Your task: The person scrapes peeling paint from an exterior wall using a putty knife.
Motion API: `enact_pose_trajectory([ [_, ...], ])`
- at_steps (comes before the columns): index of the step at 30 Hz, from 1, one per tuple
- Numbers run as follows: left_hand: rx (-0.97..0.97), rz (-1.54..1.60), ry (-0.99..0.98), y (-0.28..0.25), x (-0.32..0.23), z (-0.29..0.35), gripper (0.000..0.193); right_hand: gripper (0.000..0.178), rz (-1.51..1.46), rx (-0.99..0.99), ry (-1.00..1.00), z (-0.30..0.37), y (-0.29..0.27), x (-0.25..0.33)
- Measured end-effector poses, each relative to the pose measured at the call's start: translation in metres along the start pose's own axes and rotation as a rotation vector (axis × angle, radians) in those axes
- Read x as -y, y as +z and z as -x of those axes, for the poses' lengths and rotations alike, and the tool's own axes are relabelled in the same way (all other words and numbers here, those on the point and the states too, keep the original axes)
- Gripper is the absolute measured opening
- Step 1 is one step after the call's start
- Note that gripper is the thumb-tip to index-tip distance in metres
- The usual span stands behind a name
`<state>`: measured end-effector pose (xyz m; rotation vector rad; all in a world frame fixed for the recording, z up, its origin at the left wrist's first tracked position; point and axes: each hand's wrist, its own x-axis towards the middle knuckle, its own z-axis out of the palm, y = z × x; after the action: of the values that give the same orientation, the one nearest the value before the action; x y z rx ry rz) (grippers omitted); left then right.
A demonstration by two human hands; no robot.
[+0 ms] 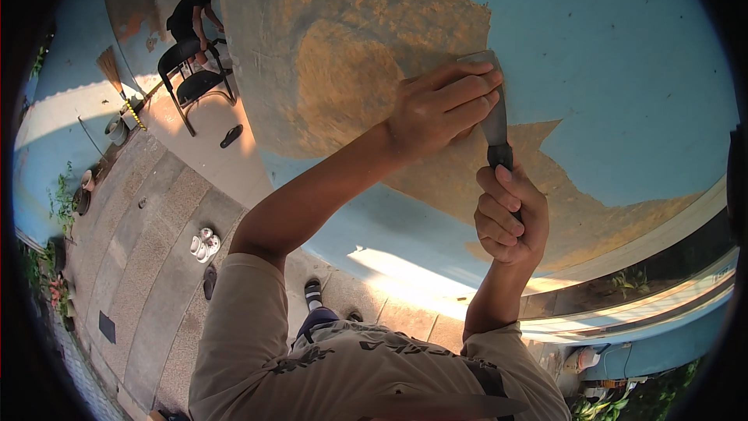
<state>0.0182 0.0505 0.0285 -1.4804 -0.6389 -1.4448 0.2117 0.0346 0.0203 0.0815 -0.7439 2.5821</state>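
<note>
Two bare hands work on one tool in the head view, a flat scraper with a grey metal blade and a black handle, held up against a light-blue painted wall. The right hand is clenched around the black handle, its thumb lying along the upper part. The left hand reaches across from the other side, its fingers bent together and laid over the blade near the top; its thumb is hidden, so whether it pinches the metal from behind cannot be told. The blade points upward, at the border between the blue paint and a large, ragged brown-and-tan bare patch, which spreads mostly left of the tool and also below it. Whether the blade's end touches the surface is unclear.

Below, the person's beige short-sleeved printed shirt fills the lower middle, with a foot in a dark striped sock beyond it. At the upper left, another person in dark clothing bends beside a black folding chair. A straw-coloured broom stands farther left, and a pair of white clogs sits on the grey-brown paving.
</note>
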Motion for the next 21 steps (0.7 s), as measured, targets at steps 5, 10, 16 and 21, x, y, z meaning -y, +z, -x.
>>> enact_pose_trajectory([
  [5,0.002,0.036,-0.006,0.002,-0.002,0.001,0.013,0.043,-0.002,-0.012,-0.003,0.008,0.001,0.001],
  [10,-0.010,0.030,-0.047,-0.001,-0.002,-0.004,0.014,0.043,-0.079,-0.002,0.008,-0.001,0.000,0.000],
  [16,-0.007,0.000,-0.001,0.000,0.004,-0.006,0.015,0.040,-0.049,0.022,-0.018,-0.007,0.001,0.002],
  [21,0.007,0.027,0.006,0.003,-0.002,-0.004,0.016,0.040,-0.051,0.025,0.004,0.003,0.001,0.006],
])
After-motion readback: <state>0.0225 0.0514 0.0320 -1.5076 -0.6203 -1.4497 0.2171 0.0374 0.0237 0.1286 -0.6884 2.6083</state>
